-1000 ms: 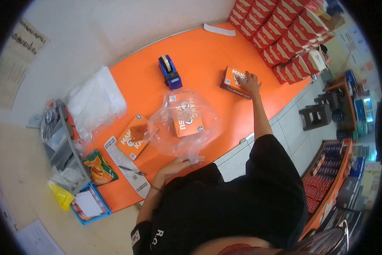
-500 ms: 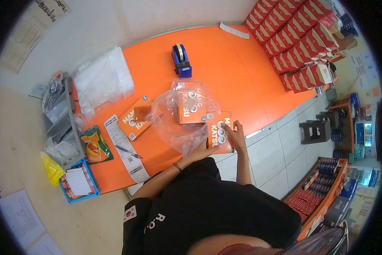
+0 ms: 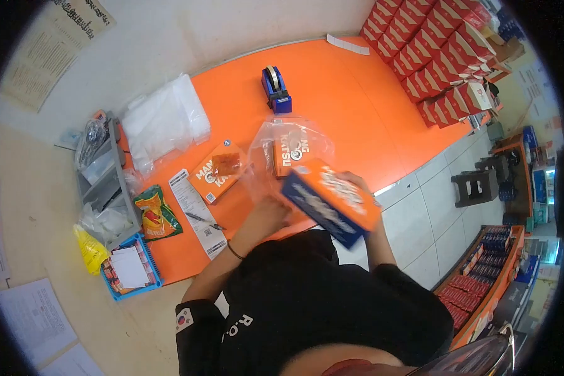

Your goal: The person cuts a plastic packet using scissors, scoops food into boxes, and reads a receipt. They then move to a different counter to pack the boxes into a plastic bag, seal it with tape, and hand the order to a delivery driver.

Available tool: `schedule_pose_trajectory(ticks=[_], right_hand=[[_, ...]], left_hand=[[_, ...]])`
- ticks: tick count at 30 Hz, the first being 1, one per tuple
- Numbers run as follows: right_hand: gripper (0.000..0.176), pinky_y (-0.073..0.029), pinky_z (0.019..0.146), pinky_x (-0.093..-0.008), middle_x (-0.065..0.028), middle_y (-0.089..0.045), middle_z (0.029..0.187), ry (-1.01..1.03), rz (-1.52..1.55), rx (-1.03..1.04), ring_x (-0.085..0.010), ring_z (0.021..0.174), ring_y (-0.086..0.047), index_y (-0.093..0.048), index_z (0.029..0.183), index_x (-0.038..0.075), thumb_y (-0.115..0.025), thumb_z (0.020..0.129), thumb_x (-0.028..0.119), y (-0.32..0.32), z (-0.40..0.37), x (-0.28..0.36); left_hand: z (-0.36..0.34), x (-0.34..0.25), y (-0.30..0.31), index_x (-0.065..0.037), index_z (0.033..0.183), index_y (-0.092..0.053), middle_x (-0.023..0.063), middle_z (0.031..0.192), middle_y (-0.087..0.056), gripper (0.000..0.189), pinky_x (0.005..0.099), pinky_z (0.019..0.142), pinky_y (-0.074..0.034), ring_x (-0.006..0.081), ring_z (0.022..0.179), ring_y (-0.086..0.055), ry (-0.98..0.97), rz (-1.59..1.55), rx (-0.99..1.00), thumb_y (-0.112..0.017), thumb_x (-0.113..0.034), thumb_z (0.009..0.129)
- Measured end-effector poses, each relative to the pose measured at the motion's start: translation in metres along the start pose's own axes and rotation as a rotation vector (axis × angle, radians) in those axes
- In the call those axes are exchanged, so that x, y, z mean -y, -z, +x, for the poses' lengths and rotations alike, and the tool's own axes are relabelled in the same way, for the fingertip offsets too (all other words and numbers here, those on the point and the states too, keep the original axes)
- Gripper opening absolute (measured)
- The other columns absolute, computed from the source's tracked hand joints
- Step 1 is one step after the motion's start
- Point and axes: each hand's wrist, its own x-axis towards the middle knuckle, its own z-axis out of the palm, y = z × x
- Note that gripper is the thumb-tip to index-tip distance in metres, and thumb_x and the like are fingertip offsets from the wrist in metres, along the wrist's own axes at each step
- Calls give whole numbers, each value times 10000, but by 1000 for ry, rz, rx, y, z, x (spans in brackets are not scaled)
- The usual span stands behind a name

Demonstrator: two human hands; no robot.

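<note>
Box [image 3: 333, 202] now lifted and tilted, right hand [image 3: 359, 182] gripping its right side. Left hand [image 3: 270, 215] curled near clear bag [image 3: 262, 161]; can't tell if gripping.

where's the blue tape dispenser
In the head view's upper middle, the tape dispenser stands on the orange table, just beyond the clear plastic bag.

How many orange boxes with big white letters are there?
3: one orange, white-lettered cardboard box in the right hand, another seen through the clear plastic bag, a third lying to its left, partly under a small reddish packet. More could be hidden.
</note>
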Motion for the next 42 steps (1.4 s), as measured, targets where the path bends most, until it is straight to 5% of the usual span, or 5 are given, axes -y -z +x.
schedule_pose_trajectory(ticks=[12, 19, 23, 29, 42], right_hand=[[366, -406, 987, -351, -163, -571, 1230, 485, -1388, 32, -244, 1177, -517, -567, 1214, -10, -543, 940, 231, -14, 145, -41], [240, -478, 755, -350, -118, -670, 903, -120, -382, 640, -219, 801, -615, -660, 1044, 57, -606, 887, 231, -4, 25, 20], [362, -496, 734, -368, -167, -667, 960, -14, -972, 929, -247, 816, -651, -637, 1118, 105, -683, 759, 109, -43, -5, 89], [349, -319, 480, -272, -21, -345, 554, 468, -1043, -347, -86, 493, -359, -616, 1128, 70, -572, 789, 2, 5, 55, 148], [301, -410, 940, -387, -123, -553, 1141, 797, -639, 41, -250, 1081, -526, -560, 1114, 1, -603, 820, 46, -103, 40, 46]], left_hand=[[32, -50, 76, -51, 962, -603, 107, 823, -621, 112, 367, 595, -485, 253, 732, -638, -156, -184, -437, -558, -101, 872], [101, 6, 117, -110, 1193, -531, 62, 904, -648, 450, 336, 612, -493, 269, 733, -627, 0, 117, -1057, -701, -197, 786], [122, 74, 64, -113, 1165, -564, 104, 967, -664, 429, 388, 658, -508, 310, 823, -647, -83, 5, -428, -666, -127, 748], [109, 59, 204, -79, 951, -669, 121, 850, -662, 190, 365, 614, -500, 271, 754, -648, 175, 60, -703, -578, -81, 784], [-70, 62, 130, -2, 1322, -461, 95, 1247, -553, 484, 311, 951, -417, 184, 1181, -499, 395, -953, -570, -589, -240, 920]])
